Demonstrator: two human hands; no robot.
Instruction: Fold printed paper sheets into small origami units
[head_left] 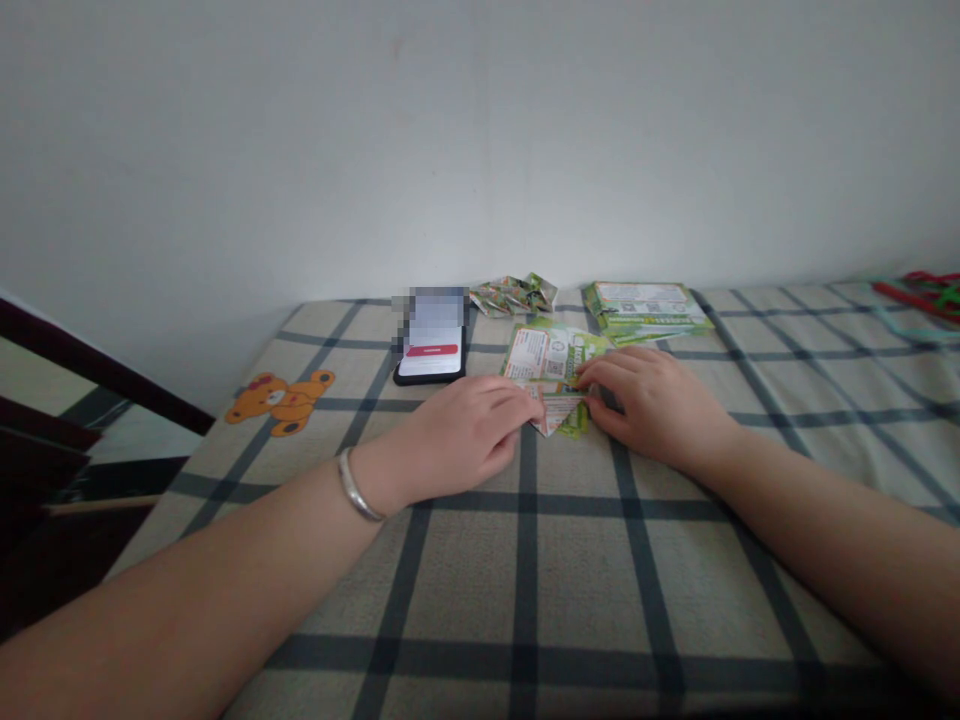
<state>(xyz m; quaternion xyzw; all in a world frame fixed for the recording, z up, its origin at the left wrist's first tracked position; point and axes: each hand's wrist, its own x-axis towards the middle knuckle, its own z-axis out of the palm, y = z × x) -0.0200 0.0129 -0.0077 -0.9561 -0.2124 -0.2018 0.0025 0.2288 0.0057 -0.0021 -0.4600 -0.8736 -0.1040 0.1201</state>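
Watching from afar through the head camera, I find the printed paper [559, 362] lying on the checked cloth between my two hands, its near part folded down to a point. My right hand [651, 408] has thumb and fingertips closed together on its right side. My left hand [480, 432] is curled with fingertips at the left edge; I cannot tell whether it pinches or merely presses there. The step looks like folding, so I'd do best to pin the sheet flat with one hand, line up the edges, then run a fingertip firmly along the crease from the middle outward, without dragging the paper askew.

Just beyond are one stack of papers [649, 304] and one heap of folded pieces [514, 296]; the sheets and pieces overlap too much for me to count. Farther left I count one phone [430, 345] and one bear picture [281, 403]; one bangle [355, 486] is on my left wrist. Red and green things [924, 297] sit by the right edge, too tangled to number. Under everything is one checked cloth [465, 600].
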